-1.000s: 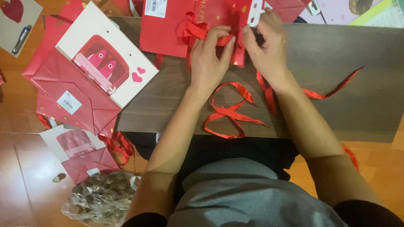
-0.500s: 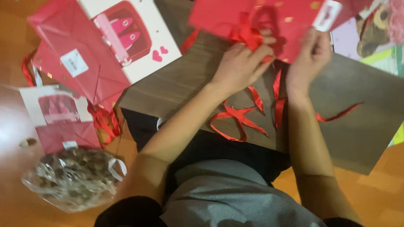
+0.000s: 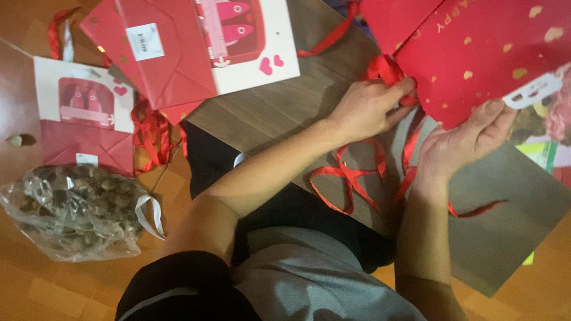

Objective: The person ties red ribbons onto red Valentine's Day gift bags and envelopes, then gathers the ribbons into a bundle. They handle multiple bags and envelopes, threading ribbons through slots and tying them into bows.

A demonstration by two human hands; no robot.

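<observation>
Near me, loose ribbon curls on the desk. My right hand rests spread against the red paper bag's lower edge; my left hand pinches its red ribbon handle just beyond. The bag seems light and easily creased, so that handle is the grip. It's red with gold flecks.

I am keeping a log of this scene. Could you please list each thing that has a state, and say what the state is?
Left hand: fingers pinching the red ribbon handle.
Right hand: fingers on the bag's lower edge.
Red gift bag with gold dots: folded flat, on the board.
Ribbon handle: bunched at the bag's edge.
Loose red ribbons: tangled on the grey board.
Plastic bag: full, lying on the floor.
</observation>
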